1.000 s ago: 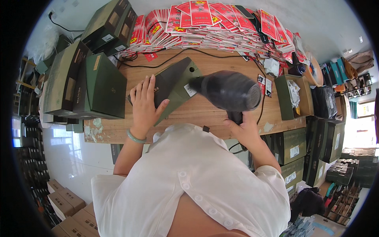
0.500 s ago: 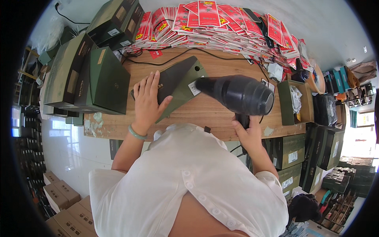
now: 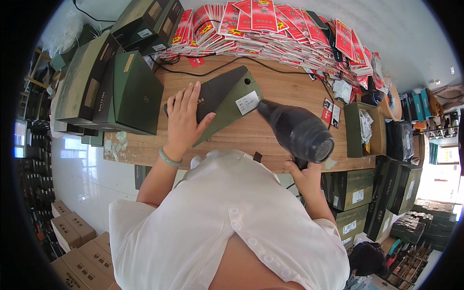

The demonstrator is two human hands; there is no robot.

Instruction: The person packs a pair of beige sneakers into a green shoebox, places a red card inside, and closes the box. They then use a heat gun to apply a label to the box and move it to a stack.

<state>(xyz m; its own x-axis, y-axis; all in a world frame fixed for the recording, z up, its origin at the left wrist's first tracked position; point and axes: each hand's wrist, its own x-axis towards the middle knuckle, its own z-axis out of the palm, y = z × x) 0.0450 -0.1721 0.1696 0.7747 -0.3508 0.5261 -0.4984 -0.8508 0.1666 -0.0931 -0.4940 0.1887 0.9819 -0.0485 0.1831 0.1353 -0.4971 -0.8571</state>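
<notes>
A dark-grey and green cardboard box (image 3: 220, 94) with a round hole lies at an angle on the wooden table. A white label (image 3: 247, 102) is stuck on its green side, toward the right end. My left hand (image 3: 183, 111) rests flat on the box's left part, fingers stretched out and thumb apart. A black hair dryer (image 3: 295, 130) is held by its handle in my right hand (image 3: 305, 176), fingers closed around it. The dryer's nozzle points up and left, close beside the label's right edge.
Green boxes (image 3: 135, 92) stack up on the left of the table. Piles of red printed packets (image 3: 261, 38) line the back, with a black cord (image 3: 208, 73) before them. An open box (image 3: 355, 130) with crumpled plastic stands right; more boxes (image 3: 350, 188) are below.
The hair dryer has swung down and right, its nozzle moving off the label, which now shows in full. My right hand has lowered a little. My left hand stays on the box.
</notes>
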